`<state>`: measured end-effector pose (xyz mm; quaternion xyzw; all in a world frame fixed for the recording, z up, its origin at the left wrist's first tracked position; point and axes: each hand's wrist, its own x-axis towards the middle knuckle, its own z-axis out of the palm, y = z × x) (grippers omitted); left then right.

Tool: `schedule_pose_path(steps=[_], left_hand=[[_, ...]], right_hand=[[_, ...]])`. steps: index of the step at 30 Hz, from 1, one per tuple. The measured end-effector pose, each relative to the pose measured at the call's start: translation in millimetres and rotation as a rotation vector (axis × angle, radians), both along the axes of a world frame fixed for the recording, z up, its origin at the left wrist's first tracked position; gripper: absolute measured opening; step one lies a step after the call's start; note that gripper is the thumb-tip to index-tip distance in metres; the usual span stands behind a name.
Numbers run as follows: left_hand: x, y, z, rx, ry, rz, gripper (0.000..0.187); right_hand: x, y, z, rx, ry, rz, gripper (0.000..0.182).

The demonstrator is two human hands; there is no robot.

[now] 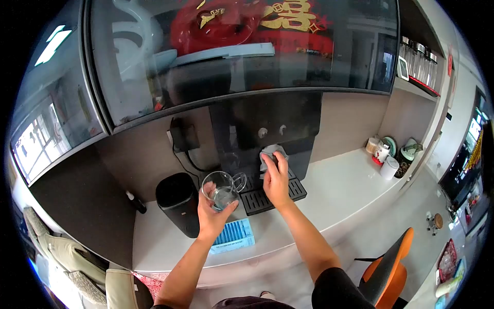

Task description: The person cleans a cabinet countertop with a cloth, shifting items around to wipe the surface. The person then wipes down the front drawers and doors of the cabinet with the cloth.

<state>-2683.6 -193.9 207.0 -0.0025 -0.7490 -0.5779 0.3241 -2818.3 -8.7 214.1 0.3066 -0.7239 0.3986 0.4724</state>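
Note:
A clear glass mug [225,196] with its handle to the right is held in my left hand [212,216], fingers wrapped round its side. My right hand [277,181] presses a crumpled grey cloth [271,151] against the front of a black wall-mounted dispenser [242,139]. Below the cloth, a black slotted drip tray [261,200] juts out over the counter, partly behind my right hand. Under my left hand lies a blue and white box [234,236].
A black cylindrical device [178,202] stands left of the mug on the white counter [334,198]. White cups [389,168] and jars sit at the counter's right end. Glass-fronted cabinets [231,72] hang above. An orange and grey chair [393,273] is at lower right.

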Motion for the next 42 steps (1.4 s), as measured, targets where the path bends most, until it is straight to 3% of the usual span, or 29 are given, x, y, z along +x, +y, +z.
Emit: schedule_pose_path(steps=[2,8,12,14,16,20,22,25,29,34,37,40,42], left_hand=[[0,-2,0,-0.017,-0.003,0.008,0.088],[1,3,-2,0.034,0.017,-0.049,0.087],[1,3,1,-0.123,-0.014,-0.004,0.086],[-3,2,-3,-0.067,-0.008,-0.027,0.087],[-3,3,-5,-0.034,-0.008,-0.031,0.086],[-6,-4,-16,-0.047,-0.004,-0.007,0.086],[-3,-3,-18,-0.052,0.003,0.01,0.085],[2,1,-17,-0.007,0.015,-0.017,0.086],[17,3,-14,-0.019,-0.003,-0.034,0.085],[32,-1,-4,-0.019,-0.008,-0.023,0.084],[40,-4,0,0.027,0.006,-0.057,0.083],[52,-7,2,-0.013,0.012,-0.052,0.083],[56,-12,1,-0.038,0.017,-0.045,0.083]], right_hand=[[5,-15,0,-0.097,-0.019,0.02,0.068],[11,-22,7,-0.075,-0.029,-0.01,0.067],[10,-19,12,-0.137,-0.028,0.064,0.066],[9,-31,16,-0.111,-0.022,0.011,0.064],[14,-39,18,-0.072,-0.034,0.126,0.065],[12,-17,32,0.155,0.056,0.115,0.062],[7,-1,30,0.011,-0.047,0.038,0.059],[6,-19,25,-0.095,0.003,0.044,0.055],[12,-22,34,0.203,0.056,0.158,0.058],[13,-29,31,-0.019,0.051,0.059,0.065],[20,-46,33,0.157,0.053,0.222,0.07],[11,-27,40,0.228,0.081,0.183,0.061],[15,-22,43,0.127,0.032,0.114,0.059]])
